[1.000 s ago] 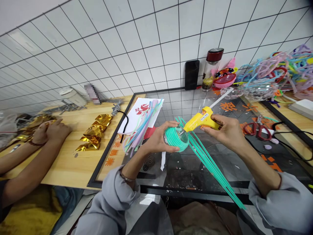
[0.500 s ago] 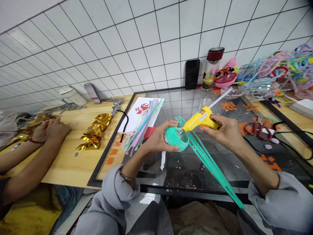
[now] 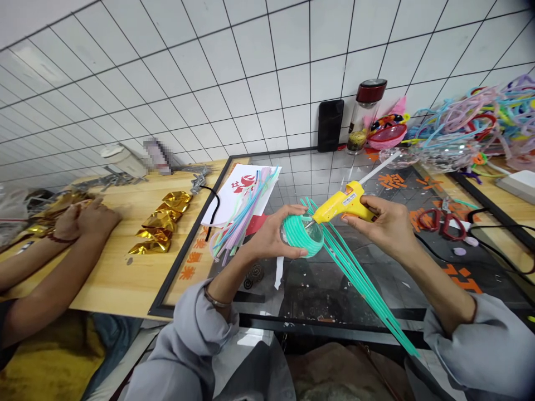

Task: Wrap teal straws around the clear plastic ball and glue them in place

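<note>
Yellow glue gun [image 3: 340,204], one: held above the dark tabletop [image 3: 305,298], long axis slanting, nozzle [image 3: 310,225] pointing down-left at the clear round vessel [image 3: 297,234]. White glue stick [image 3: 379,167], one: jutting up-right from the gun's rear. Right hand [image 3: 387,221]: fingers closed round the handle, forearm rising from lower right. Left hand [image 3: 271,234]: thumb and fingers curled round the vessel, forearm from lower left. Vessel, one: wound with green strands. Red-handled scissors [image 3: 443,220], one pair. Black phone [image 3: 330,126], one, upright. Red-capped bottle [image 3: 368,100], one, beside it.
</note>
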A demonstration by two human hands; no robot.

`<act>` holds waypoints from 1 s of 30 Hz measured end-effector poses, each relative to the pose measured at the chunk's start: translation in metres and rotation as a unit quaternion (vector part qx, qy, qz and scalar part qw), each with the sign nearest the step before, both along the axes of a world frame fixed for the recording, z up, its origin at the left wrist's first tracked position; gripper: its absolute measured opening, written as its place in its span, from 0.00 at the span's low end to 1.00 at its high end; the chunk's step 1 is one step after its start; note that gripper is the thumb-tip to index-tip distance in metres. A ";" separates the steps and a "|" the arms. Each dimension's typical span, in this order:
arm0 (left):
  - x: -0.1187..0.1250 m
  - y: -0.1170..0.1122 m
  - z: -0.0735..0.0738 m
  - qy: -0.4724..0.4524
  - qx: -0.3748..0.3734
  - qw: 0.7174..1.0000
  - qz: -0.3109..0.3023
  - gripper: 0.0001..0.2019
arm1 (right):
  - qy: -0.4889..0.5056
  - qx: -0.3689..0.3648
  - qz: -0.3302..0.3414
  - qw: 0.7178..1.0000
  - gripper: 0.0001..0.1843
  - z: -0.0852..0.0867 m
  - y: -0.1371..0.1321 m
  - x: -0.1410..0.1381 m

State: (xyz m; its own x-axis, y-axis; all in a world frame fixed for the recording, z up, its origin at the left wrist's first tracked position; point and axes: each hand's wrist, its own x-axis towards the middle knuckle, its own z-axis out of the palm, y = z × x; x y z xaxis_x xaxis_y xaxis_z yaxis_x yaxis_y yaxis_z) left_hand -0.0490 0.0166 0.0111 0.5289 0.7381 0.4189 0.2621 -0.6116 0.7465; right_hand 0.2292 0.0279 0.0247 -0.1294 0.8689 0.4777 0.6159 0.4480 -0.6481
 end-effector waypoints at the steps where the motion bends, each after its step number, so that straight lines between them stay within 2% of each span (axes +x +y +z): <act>1: 0.000 0.000 0.000 -0.001 -0.003 1.000 0.000 0.37 | 0.002 0.001 -0.006 1.000 0.22 0.000 -0.001 -0.001; 7: 0.000 -0.001 0.001 -0.001 -0.016 1.000 0.006 0.37 | 0.018 0.005 -0.017 1.000 0.23 0.001 -0.002 -0.005; 12: 0.000 0.000 0.000 -0.002 -0.003 1.000 0.000 0.37 | 0.008 -0.016 0.011 1.000 0.22 -0.001 0.001 -0.001; 21: 0.000 0.000 0.003 0.012 0.012 1.000 -0.003 0.38 | 0.002 -0.038 0.044 0.998 0.20 0.005 0.002 0.006; 30: 0.000 0.000 0.000 0.001 0.010 1.000 -0.002 0.37 | 0.010 -0.029 0.015 0.999 0.23 0.001 0.002 0.000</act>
State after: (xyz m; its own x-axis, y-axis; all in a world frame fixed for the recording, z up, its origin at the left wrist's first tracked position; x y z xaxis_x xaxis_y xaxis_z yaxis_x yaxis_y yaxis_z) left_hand -0.0487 0.0169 0.0113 0.5323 0.7275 0.4328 0.2615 -0.6276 0.7333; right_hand 0.2295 0.0295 0.0258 -0.1466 0.8911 0.4295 0.5902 0.4272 -0.6850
